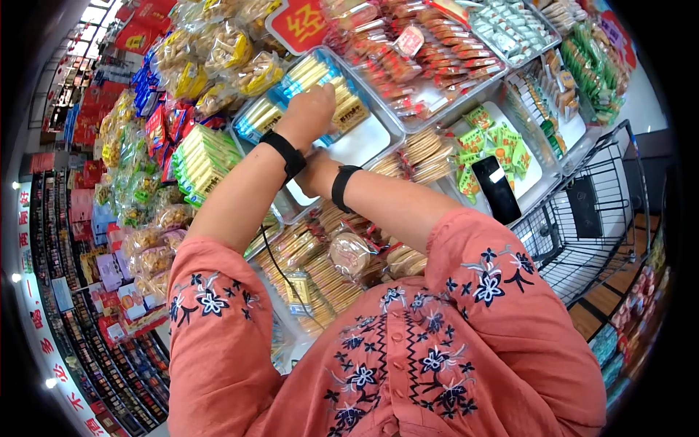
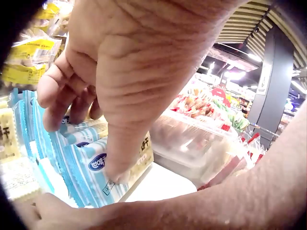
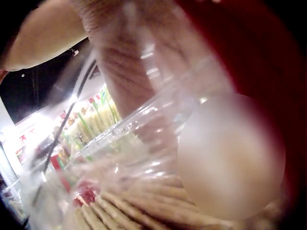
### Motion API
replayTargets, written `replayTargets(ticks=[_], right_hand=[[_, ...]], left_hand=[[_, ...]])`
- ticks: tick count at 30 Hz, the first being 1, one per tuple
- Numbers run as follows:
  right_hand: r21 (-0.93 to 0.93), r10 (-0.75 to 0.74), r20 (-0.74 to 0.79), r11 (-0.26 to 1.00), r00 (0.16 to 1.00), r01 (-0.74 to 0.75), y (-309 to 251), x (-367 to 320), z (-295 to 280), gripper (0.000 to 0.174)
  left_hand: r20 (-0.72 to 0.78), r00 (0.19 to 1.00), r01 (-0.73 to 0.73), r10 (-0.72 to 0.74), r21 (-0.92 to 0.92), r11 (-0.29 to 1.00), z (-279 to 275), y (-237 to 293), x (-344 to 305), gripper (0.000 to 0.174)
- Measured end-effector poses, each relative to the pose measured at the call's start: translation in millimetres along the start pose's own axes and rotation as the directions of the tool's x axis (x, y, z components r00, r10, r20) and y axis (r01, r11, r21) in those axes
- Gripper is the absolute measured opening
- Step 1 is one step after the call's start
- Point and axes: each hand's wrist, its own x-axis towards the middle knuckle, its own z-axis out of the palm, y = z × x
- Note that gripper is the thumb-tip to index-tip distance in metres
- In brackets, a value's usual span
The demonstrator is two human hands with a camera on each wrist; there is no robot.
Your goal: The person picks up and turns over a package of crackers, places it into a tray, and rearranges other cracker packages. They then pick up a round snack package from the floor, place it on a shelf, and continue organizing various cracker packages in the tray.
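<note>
Blue-and-white striped biscuit packets (image 1: 273, 102) stand in rows in a clear tray (image 1: 382, 138), with white tray floor showing beside them. My left hand (image 1: 309, 113) is over these packets. In the left wrist view its thumb presses the near face of a striped packet (image 2: 91, 167), and the curled fingers come down on the far side. Beneath my left wrist, my right hand (image 1: 317, 175) crosses at the tray's near edge, mostly hidden. It shows low in the left wrist view beside the packets. Clear plastic wrap covers much of the right wrist view, over stick-shaped biscuits (image 3: 124, 211).
Green-striped packets (image 1: 204, 164) lie left of the tray. Wrapped round biscuits (image 1: 349, 251) fill the nearer bins. A black phone (image 1: 496, 189) lies on the tray of green packets at right, next to a wire shopping cart (image 1: 582, 211). A red sign (image 1: 298, 25) stands behind.
</note>
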Motion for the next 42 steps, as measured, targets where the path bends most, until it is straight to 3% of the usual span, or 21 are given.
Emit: replayTargets(ticks=[5, 7, 9, 12, 13, 16, 21, 26, 29, 35, 42], right_hand=[[0.049, 0.026, -0.001, 0.998, 1.000, -0.026, 1.6, 6.3, 9.5, 0.032], [0.090, 0.051, -0.066, 0.995, 0.997, -0.044, 3.6, 10.8, 20.7, 0.033], [-0.018, -0.028, -0.015, 0.999, 0.999, 0.028, 7.0, 10.8, 20.5, 0.035], [0.043, -0.029, -0.099, 0.999, 0.995, 0.033, 7.0, 1.0, 13.3, 0.034], [0.107, -0.020, 0.104, 0.994, 0.994, 0.009, 10.5, 9.3, 11.7, 0.056], [-0.278, -0.103, 0.161, 0.949, 0.982, 0.145, 4.1, 5.8, 7.4, 0.051], [-0.137, -0.074, 0.049, 0.987, 0.996, 0.080, 6.9, 10.4, 14.0, 0.031], [-0.150, -0.101, 0.033, 0.983, 0.994, 0.105, 8.2, 6.6, 11.1, 0.031], [-0.133, -0.112, 0.023, 0.985, 0.993, 0.114, 10.0, 5.0, 12.5, 0.028], [-0.097, -0.149, -0.019, 0.984, 0.989, 0.147, 14.8, 3.5, 14.3, 0.025], [-0.068, -0.193, -0.082, 0.980, 0.978, 0.187, 22.8, -1.5, 16.8, 0.023]], left_hand=[[-0.071, 0.996, -0.047, 0.048, 0.009, 0.999, 7.8, -0.1, 2.2, 0.066], [-0.085, 0.996, -0.039, 0.040, 0.012, 0.999, 9.4, -2.0, 0.6, 0.066], [-0.078, 0.997, -0.023, 0.022, -0.009, 1.000, 8.1, -4.3, -2.6, 0.065], [-0.067, 0.998, 0.004, -0.008, -0.072, 0.997, 0.2, -6.5, -7.5, 0.066], [-0.060, 0.998, 0.014, -0.020, -0.098, 0.995, -4.5, -6.4, -10.8, 0.067], [0.027, 0.992, 0.123, -0.120, -0.133, 0.983, -32.1, -3.2, -22.8, 0.069], [0.023, 0.982, 0.191, -0.190, -0.161, 0.968, -52.7, -17.4, -47.7, 0.072], [-0.018, 0.961, 0.264, -0.274, -0.220, 0.939, -75.6, -16.1, -69.6, 0.066], [0.073, 0.942, 0.335, -0.327, -0.211, 0.918, -95.0, -8.7, -76.0, 0.067], [-0.100, 0.947, 0.272, -0.305, -0.254, 0.928, -126.6, 7.1, -93.0, 0.066], [-0.098, 0.894, 0.395, -0.438, -0.292, 0.871, -181.2, 28.9, -121.4, 0.063]])
